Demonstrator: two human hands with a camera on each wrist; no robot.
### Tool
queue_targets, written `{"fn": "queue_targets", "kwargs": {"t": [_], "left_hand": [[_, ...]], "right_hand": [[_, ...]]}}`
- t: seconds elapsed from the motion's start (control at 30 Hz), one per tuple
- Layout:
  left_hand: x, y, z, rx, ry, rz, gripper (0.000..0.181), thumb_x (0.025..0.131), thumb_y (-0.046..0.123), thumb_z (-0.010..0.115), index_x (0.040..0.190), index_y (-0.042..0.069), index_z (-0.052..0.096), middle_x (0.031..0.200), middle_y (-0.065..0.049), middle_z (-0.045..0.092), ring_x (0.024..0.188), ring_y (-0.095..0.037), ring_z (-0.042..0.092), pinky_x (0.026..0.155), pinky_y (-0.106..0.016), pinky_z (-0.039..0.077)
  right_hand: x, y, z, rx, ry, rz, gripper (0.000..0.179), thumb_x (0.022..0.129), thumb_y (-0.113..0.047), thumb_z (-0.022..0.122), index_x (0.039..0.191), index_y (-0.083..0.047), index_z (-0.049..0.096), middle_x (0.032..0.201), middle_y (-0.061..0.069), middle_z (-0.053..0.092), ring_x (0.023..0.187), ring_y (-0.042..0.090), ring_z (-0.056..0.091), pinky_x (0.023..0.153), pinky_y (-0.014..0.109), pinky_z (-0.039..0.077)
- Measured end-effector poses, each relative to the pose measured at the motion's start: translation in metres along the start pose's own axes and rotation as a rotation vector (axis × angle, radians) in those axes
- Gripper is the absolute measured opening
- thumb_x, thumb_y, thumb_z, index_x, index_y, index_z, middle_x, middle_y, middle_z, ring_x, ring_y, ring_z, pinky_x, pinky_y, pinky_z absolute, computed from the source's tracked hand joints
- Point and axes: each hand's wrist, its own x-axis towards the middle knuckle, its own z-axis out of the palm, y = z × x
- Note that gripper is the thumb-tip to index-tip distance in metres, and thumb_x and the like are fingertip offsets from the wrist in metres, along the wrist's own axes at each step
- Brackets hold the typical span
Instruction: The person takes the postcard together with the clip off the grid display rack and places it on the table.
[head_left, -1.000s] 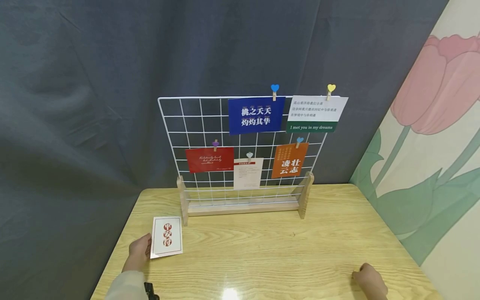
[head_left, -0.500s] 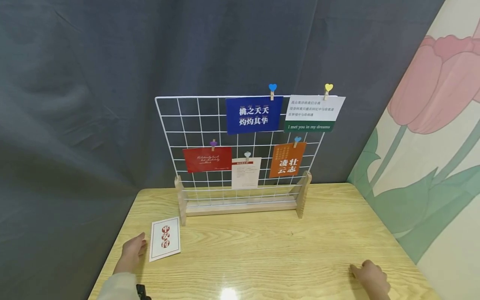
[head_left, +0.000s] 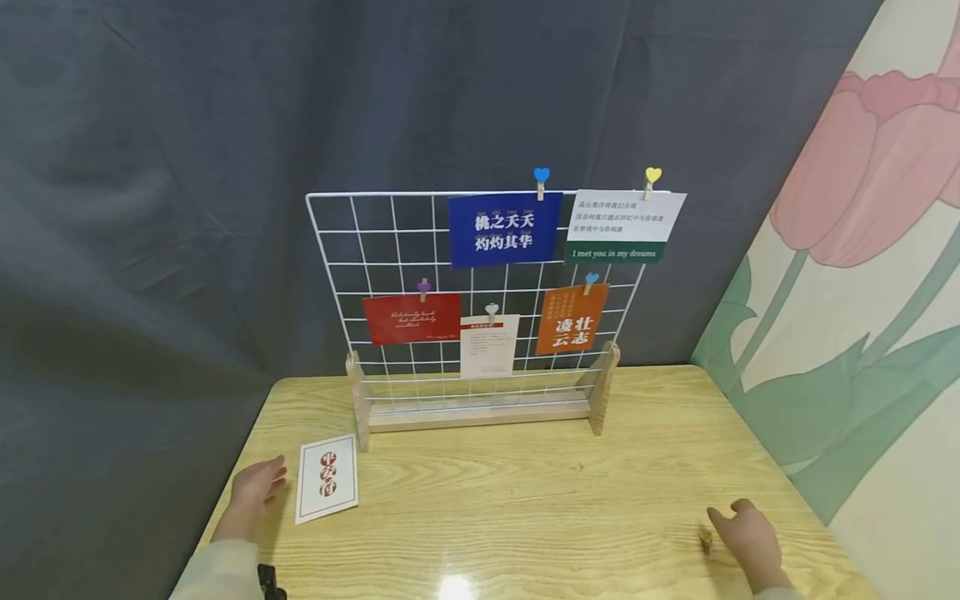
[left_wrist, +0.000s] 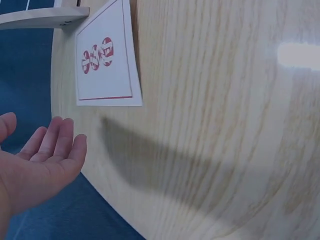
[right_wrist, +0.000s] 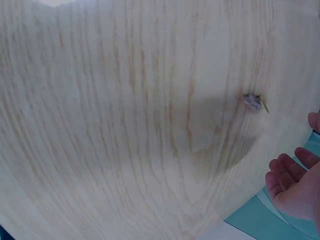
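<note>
- Wire rack [head_left: 480, 416]: five cards [head_left: 506, 231] clipped; front-left of it, one white card [head_left: 327, 479] unclipped.
- Left hand [head_left: 255, 485], left of rack: fingers apart from thumb, empty.
- Right hand [head_left: 750, 537], front-right of rack: likewise, near small item [head_left: 706, 540].

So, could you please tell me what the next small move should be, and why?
I'd probably have the left hand pinch the white card with red characters: it lies loose on the wooden table, just beside that open hand, while five other cards hang clipped on the white wire grid.
</note>
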Motion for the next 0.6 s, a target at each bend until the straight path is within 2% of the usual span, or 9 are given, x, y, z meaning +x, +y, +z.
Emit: {"fn": "queue_targets", "kwargs": {"t": [0.07,0.17,0.23,0.3,0.4,0.47,0.53,0.6], "left_hand": [[0.008,-0.002,-0.002,0.010,0.019,0.011,0.062,0.081,0.035,0.058,0.120,-0.010,0.040,0.098,-0.013,0.059,0.073,-0.011,0.057,0.069,-0.038,0.042],[0.014,0.000,-0.002,-0.016,-0.011,0.026,0.062,0.080,0.035,0.059,0.120,-0.009,0.041,0.109,-0.022,0.053,0.090,-0.027,0.054,0.076,-0.045,0.038],[0.021,-0.001,-0.003,-0.033,-0.017,0.049,0.058,0.079,0.035,0.061,0.117,-0.006,0.046,0.105,-0.019,0.056,0.089,-0.026,0.056,0.073,-0.042,0.040],[0.024,0.003,-0.003,-0.025,-0.056,0.064,0.059,0.081,0.034,0.059,0.120,-0.007,0.043,0.113,-0.022,0.051,0.095,-0.029,0.052,0.079,-0.045,0.037],[0.030,0.006,-0.004,-0.048,-0.089,0.105,0.048,0.080,0.032,0.061,0.112,-0.002,0.053,0.102,-0.016,0.059,0.086,-0.024,0.057,0.073,-0.043,0.040],[0.023,0.018,0.000,-0.028,-0.107,0.112,0.051,0.079,0.032,0.061,0.114,-0.004,0.050,0.104,-0.017,0.057,0.091,-0.027,0.055,0.078,-0.047,0.038],[0.014,0.030,0.003,-0.013,-0.108,0.128,0.052,0.079,0.032,0.061,0.113,-0.006,0.050,0.101,-0.017,0.058,0.091,-0.029,0.055,0.078,-0.049,0.037],[-0.001,0.047,0.009,0.030,-0.118,0.123,0.063,0.081,0.034,0.058,0.120,-0.011,0.039,0.112,-0.023,0.051,0.103,-0.037,0.047,0.086,-0.054,0.030]], "right_hand": [[0.001,-0.003,-0.003,-0.004,0.024,-0.018,0.066,0.086,-0.037,0.044,0.103,0.025,0.033,0.101,0.043,0.042,0.085,0.052,0.046,0.064,0.051,0.044],[0.002,-0.008,-0.010,-0.006,0.036,-0.029,0.066,0.087,-0.037,0.043,0.105,0.025,0.033,0.099,0.042,0.043,0.083,0.051,0.048,0.063,0.049,0.044],[0.003,-0.013,-0.014,-0.010,0.040,-0.030,0.067,0.087,-0.040,0.042,0.106,0.024,0.033,0.099,0.041,0.045,0.082,0.049,0.049,0.060,0.048,0.045],[0.004,-0.017,-0.018,-0.013,0.044,-0.032,0.067,0.087,-0.040,0.041,0.107,0.023,0.033,0.099,0.040,0.045,0.083,0.049,0.049,0.060,0.048,0.044],[0.005,-0.024,-0.023,-0.013,0.071,-0.043,0.067,0.087,-0.040,0.040,0.108,0.022,0.033,0.102,0.040,0.044,0.085,0.049,0.048,0.061,0.048,0.044],[0.006,-0.028,-0.026,-0.011,0.090,-0.056,0.066,0.087,-0.040,0.040,0.108,0.022,0.033,0.103,0.041,0.042,0.087,0.050,0.046,0.062,0.049,0.044],[0.006,-0.033,-0.029,0.000,0.109,-0.066,0.065,0.087,-0.039,0.040,0.109,0.022,0.033,0.105,0.041,0.041,0.089,0.051,0.045,0.064,0.050,0.043],[0.008,-0.038,-0.032,0.008,0.122,-0.082,0.064,0.088,-0.037,0.040,0.110,0.023,0.032,0.106,0.042,0.040,0.090,0.051,0.044,0.066,0.051,0.042]]}}
